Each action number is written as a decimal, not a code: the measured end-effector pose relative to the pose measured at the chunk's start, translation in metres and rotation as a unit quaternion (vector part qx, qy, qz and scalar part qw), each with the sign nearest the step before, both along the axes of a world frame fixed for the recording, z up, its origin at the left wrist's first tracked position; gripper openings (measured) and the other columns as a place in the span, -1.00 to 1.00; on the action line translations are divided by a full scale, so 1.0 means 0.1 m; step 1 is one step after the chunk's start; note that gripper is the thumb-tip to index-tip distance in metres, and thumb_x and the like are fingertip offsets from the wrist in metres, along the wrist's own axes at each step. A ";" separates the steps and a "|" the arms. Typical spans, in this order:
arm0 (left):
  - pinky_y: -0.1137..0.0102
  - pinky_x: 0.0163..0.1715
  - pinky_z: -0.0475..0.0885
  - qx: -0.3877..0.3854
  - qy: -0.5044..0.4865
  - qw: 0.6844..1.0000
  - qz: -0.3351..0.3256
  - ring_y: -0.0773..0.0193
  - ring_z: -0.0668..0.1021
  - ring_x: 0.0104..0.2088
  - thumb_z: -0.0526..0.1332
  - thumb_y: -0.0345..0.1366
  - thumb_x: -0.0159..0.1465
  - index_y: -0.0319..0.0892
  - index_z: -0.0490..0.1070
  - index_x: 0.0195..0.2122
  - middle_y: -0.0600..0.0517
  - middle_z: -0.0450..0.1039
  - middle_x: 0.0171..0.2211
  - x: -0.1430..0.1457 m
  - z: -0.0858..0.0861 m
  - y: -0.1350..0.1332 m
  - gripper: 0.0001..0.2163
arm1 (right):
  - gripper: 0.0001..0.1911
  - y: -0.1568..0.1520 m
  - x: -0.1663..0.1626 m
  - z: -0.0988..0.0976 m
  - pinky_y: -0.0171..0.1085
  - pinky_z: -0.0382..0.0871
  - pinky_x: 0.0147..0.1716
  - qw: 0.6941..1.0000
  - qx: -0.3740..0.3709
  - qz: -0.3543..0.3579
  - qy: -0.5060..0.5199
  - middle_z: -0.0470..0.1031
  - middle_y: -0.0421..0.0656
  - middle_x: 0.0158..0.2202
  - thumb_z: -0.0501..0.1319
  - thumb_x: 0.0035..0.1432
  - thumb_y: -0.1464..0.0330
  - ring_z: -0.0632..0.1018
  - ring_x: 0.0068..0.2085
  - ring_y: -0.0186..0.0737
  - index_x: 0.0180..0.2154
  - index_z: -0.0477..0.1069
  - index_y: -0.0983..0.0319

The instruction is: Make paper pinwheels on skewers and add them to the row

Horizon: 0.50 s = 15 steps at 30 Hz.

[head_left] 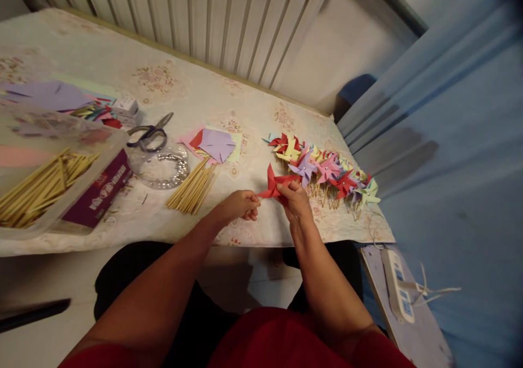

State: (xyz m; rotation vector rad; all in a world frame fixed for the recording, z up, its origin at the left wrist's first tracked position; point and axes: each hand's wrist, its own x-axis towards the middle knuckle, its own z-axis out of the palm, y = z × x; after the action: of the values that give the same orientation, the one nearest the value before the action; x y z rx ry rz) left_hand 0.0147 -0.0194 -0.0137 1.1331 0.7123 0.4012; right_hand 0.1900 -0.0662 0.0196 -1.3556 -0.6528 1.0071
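A red paper pinwheel (pixel 269 185) is held over the front of the table, with my right hand (pixel 297 198) pinching it between thumb and fingers. My left hand (pixel 241 206) is closed at the tip of the pinwheel's left blade; what its fingertips hold is too small to make out. Just right of my right hand stand rows of finished paper pinwheels (pixel 328 169) on sticks, in several colours. To the left of my hands lie a bundle of thin wooden sticks (pixel 192 189) and a small stack of cut paper squares (pixel 218 145).
A round clear dish of shiny pins (pixel 178 167) sits beside scissors (pixel 149 136). Further left, a clear plastic box (pixel 116 139) holds more sticks, with coloured paper (pixel 49 96) behind. A power strip (pixel 398 286) lies at lower right, near a blue curtain (pixel 461 155).
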 end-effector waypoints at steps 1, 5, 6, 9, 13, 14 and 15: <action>0.48 -0.53 0.29 -0.008 -0.005 1.000 0.003 0.35 0.52 -0.57 0.34 -0.21 0.06 -0.20 0.36 -0.42 0.06 0.48 -0.57 0.00 0.01 0.00 -0.79 | -0.64 0.00 0.00 0.01 -0.31 0.40 -0.46 1.000 -0.001 0.003 0.005 0.47 -0.31 -0.51 0.50 -0.28 0.24 0.44 -0.52 -0.38 -0.45 0.41 0.21; 0.44 -0.46 0.37 -0.037 -0.021 0.998 0.044 0.34 0.54 -0.53 0.35 -0.17 0.09 -0.20 0.33 -0.39 0.05 0.50 -0.52 -0.02 0.04 0.00 -0.75 | -0.52 -0.04 0.00 -0.01 -0.31 0.47 -0.43 1.000 -0.002 0.008 0.030 0.56 -0.23 -0.43 0.51 -0.25 0.10 0.54 -0.45 -0.31 -0.32 0.48 0.19; 0.43 -0.45 0.37 -0.044 -0.026 0.997 0.052 0.34 0.54 -0.53 0.35 -0.17 0.09 -0.20 0.32 -0.38 0.05 0.50 -0.52 -0.03 0.05 0.00 -0.74 | -0.51 -0.05 0.00 -0.03 -0.31 0.48 -0.43 0.999 -0.004 0.007 0.037 0.57 -0.21 -0.42 0.51 -0.24 0.07 0.55 -0.43 -0.30 -0.31 0.47 0.20; 0.45 -0.47 0.35 -0.062 -0.047 0.995 0.067 0.34 0.55 -0.53 0.38 -0.14 0.07 -0.20 0.31 -0.38 0.05 0.49 -0.52 -0.04 0.05 -0.01 -0.70 | -0.49 -0.11 0.01 -0.14 -0.33 0.48 -0.45 0.998 -0.011 -0.005 0.054 0.59 -0.17 -0.42 0.50 -0.23 0.02 0.56 -0.44 -0.29 -0.33 0.46 0.21; 0.43 -0.41 0.39 -0.084 -0.065 0.990 0.093 0.30 0.59 -0.46 0.42 -0.12 0.02 -0.20 0.30 -0.36 0.04 0.49 -0.48 -0.04 0.04 -0.01 -0.64 | -0.51 -0.21 -0.05 -0.31 -0.36 0.43 -0.51 0.999 -0.015 -0.018 0.043 0.56 -0.19 -0.48 0.47 -0.17 0.02 0.51 -0.51 -0.35 -0.32 0.48 0.24; 0.41 -0.38 0.41 -0.091 -0.068 0.988 0.104 0.29 0.60 -0.44 0.43 -0.13 0.02 -0.20 0.30 -0.37 0.04 0.50 -0.47 -0.03 0.03 -0.01 -0.64 | -0.54 -0.23 -0.08 -0.35 -0.36 0.41 -0.51 0.999 -0.018 -0.008 0.038 0.54 -0.19 -0.50 0.48 -0.17 0.05 0.50 -0.53 -0.37 -0.35 0.48 0.24; 0.40 -0.35 0.43 -0.095 -0.072 0.986 0.115 0.30 0.59 -0.43 0.43 -0.15 0.02 -0.21 0.30 -0.37 0.03 0.50 -0.46 -0.02 0.02 -0.01 -0.65 | -0.57 -0.25 -0.12 -0.39 -0.37 0.39 -0.52 0.999 -0.023 0.008 0.034 0.53 -0.20 -0.51 0.48 -0.17 0.08 0.48 -0.54 -0.38 -0.39 0.47 0.25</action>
State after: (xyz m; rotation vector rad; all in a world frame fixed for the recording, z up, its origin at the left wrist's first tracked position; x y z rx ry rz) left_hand 0.0123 -0.0205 -0.0114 0.8363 0.7399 0.5914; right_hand 0.1780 -0.0914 -0.0189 -1.3504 -0.5938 1.0830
